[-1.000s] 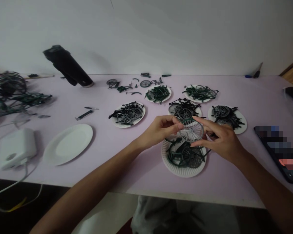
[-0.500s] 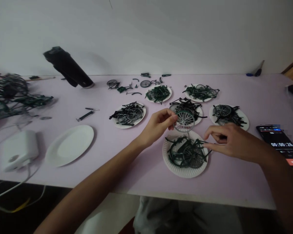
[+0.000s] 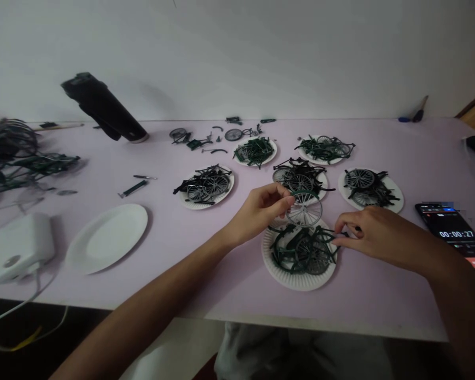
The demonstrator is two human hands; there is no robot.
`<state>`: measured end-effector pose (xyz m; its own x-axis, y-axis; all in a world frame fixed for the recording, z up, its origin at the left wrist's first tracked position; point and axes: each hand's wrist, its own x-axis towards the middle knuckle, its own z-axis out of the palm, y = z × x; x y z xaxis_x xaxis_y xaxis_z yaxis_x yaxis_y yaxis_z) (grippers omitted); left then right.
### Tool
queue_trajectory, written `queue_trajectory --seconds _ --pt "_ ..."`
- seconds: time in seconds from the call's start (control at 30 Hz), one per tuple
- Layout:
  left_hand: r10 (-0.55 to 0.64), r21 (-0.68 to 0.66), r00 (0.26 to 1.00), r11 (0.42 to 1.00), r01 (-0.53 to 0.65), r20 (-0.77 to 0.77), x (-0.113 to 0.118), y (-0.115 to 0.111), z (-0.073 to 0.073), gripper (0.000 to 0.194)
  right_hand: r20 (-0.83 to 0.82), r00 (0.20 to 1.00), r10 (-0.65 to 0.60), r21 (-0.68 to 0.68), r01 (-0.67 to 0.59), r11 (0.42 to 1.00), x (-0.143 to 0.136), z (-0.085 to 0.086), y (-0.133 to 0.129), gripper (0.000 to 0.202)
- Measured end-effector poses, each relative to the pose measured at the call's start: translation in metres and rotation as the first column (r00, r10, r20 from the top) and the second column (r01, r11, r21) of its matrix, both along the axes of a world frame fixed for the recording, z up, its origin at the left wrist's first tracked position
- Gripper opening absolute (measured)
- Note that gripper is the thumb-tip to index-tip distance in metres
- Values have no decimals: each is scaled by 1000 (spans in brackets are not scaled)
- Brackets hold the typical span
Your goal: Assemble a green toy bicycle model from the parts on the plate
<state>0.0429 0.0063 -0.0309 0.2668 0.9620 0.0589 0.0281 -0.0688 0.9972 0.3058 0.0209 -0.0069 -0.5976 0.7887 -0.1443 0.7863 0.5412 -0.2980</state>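
Note:
Pinched in my left hand [image 3: 267, 208] is a small spoked wheel [image 3: 305, 209] with a green part along its top edge. The wheel hangs over the back rim of the near paper plate [image 3: 277, 274], which bears green bicycle parts [image 3: 301, 250]. My right hand [image 3: 374, 232] is at that plate's right edge, its thumb and forefinger closed on the end of a dark green part. Behind the wheel lies a plate of black parts [image 3: 301, 177].
Further plates hold parts: black at left [image 3: 206, 186], green at the back [image 3: 256, 151] and back right [image 3: 326, 149], black at right [image 3: 368, 190]. A bare plate [image 3: 111, 237], a white box [image 3: 24, 248], a dark bottle [image 3: 106, 111] and a phone [image 3: 453, 235] also lie around.
My left hand has moved slightly right with the wheel, which now shows more to the right over the near plate. My right hand's fingers have closed at the green part.

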Motion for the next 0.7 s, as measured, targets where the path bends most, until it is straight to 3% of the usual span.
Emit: queue_trajectory --seconds 0.23,0.3,0.37,0.57,0.63,0.7 --pt "1 23 1000 1000 -1 -13 1 1 -1 26 -59 998 -35 -38 33 999 1 4 -1 17" --pt "3 34 1000 999 -3 -10 0 2 -1 26 -146 984 -103 36 110 993 1 1 2 30" --pt "7 33 1000 999 -7 -8 0 2 -1 26 -241 961 -139 130 174 976 0 -3 6 31" --pt "10 36 1000 999 -10 -12 1 1 0 25 -281 959 -41 326 136 935 -1 -4 8 20" --pt "12 46 1000 999 -12 -6 1 1 -1 25 -263 963 -57 302 138 943 0 1 3 15" --pt "18 52 1000 998 -18 -5 1 1 -1 24 -207 977 -43 173 80 982 -1 6 -3 13"
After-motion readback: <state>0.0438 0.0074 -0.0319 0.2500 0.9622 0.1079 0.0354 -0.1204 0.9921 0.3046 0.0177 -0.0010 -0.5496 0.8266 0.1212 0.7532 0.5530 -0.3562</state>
